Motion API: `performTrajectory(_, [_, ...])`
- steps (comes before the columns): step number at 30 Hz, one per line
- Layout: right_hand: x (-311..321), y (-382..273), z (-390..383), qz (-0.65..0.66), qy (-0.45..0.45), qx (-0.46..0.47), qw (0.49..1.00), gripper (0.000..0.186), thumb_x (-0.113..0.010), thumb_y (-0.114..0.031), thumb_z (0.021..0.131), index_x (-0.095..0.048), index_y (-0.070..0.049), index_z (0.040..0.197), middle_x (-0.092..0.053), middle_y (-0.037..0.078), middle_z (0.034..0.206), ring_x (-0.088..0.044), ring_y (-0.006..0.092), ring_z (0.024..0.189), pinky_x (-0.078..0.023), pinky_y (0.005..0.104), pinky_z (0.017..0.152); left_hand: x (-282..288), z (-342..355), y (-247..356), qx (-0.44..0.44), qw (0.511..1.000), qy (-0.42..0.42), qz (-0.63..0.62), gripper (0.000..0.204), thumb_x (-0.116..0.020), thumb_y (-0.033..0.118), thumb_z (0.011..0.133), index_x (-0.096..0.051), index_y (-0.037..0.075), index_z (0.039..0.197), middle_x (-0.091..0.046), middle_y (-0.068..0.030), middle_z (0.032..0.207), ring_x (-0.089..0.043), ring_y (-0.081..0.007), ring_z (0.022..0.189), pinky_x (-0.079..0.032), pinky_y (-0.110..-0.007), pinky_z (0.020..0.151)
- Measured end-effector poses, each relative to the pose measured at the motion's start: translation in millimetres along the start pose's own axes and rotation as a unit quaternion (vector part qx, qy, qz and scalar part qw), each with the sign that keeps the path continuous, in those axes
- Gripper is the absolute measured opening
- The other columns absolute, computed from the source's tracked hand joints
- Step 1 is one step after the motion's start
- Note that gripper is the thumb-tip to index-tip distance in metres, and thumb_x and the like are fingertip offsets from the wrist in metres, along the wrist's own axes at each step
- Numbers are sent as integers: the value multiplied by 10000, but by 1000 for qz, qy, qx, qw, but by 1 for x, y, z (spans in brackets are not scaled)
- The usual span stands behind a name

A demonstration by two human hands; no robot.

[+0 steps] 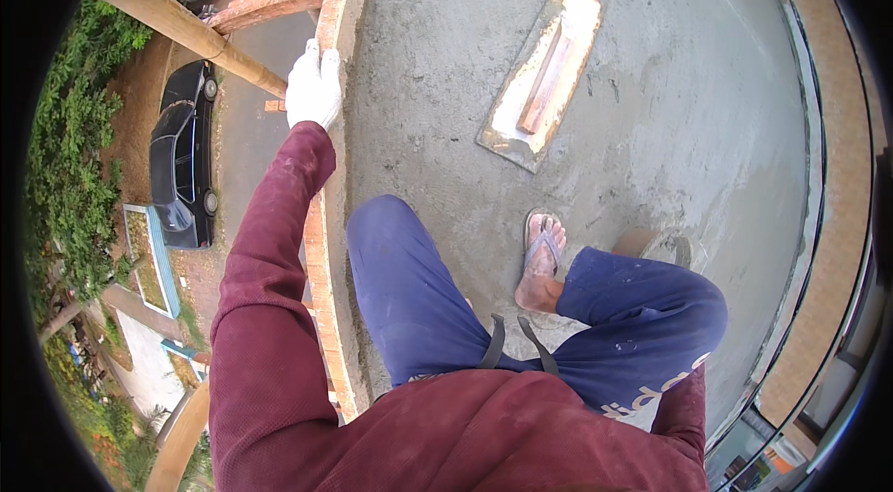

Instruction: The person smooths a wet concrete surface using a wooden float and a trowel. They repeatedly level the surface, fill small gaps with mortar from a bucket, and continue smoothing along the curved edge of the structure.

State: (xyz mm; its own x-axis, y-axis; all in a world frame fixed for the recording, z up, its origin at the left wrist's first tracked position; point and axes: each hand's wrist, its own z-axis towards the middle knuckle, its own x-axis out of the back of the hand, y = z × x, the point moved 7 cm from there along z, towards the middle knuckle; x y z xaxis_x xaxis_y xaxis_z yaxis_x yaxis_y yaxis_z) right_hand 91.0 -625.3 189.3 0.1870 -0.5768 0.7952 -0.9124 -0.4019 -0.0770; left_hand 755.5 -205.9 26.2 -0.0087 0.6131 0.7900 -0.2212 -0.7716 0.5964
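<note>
My left hand (314,87), in a white glove, rests on top of the low brick parapet (327,213) at the left, its visible fingers stretched forward and apart. Past the parapet, right beside this hand, ends a bamboo pole (200,27). A rectangular plastering float (581,13) with a wooden handle (544,87) lies handle up on the grey cement floor (437,83), out of reach of either visible sleeve's end. Only part of my right sleeve (684,413) shows at the lower right; my right hand is hidden behind my leg and body.
My sandalled foot (541,255) stands on the cement. Beside my right knee is a partly hidden round object (665,246). A ledge (828,213) bounds the floor at right. Beyond the parapet it drops to a road with a black car (186,157) and trees (70,139).
</note>
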Motion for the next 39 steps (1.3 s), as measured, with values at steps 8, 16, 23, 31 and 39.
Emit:
performTrajectory(8, [42, -325, 242, 31, 1, 262, 965, 932, -707, -447, 962, -258, -28, 1662, -411, 297, 1626, -455, 396, 1489, -375, 445, 1221, 15, -9, -25, 14, 1000, 8, -9, 590, -444, 428, 1109, -556, -10, 1488, -602, -222, 1475, -552, -390, 1383, -399, -416, 1183])
performTrajectory(16, [-100, -423, 351, 198, 274, 231, 912, 979, -751, -283, 794, -333, -74, 1654, -460, 286, 1589, -514, 407, 1425, -407, 413, 1195, 8, -2, -6, -151, 978, 45, 140, 367, -519, 184, 1007, -634, -25, 1286, -647, -323, 1253, -636, -450, 1131, -503, -513, 1015])
performTrajectory(23, [-134, -483, 219, 211, 186, 272, 920, 840, -672, -169, 825, -418, -59, 1618, -411, 292, 1598, -434, 420, 1475, -334, 437, 1260, 29, -10, -10, 31, 999, -6, -24, 589, -437, 439, 1113, -539, 22, 1516, -574, -200, 1524, -519, -353, 1434, -369, -399, 1215])
performTrajectory(31, [-295, -586, 116, 181, 39, 361, 914, 870, -611, -103, 876, -273, -134, 1677, -156, 291, 1719, -201, 446, 1592, -174, 469, 1318, 11, -6, -12, -5, 999, 37, -25, 640, -494, 459, 1076, -549, -27, 1489, -630, -258, 1407, -598, -415, 1307, -445, -449, 1141])
performTrajectory(39, [-231, -704, 212, 189, 9, 338, 922, 894, -666, -139, 885, -274, -260, 1678, -98, 271, 1739, -218, 455, 1581, -233, 548, 1294, 24, -13, -18, 9, 997, 22, -76, 651, -533, 451, 1071, -523, -30, 1510, -603, -261, 1435, -551, -405, 1355, -416, -449, 1164])
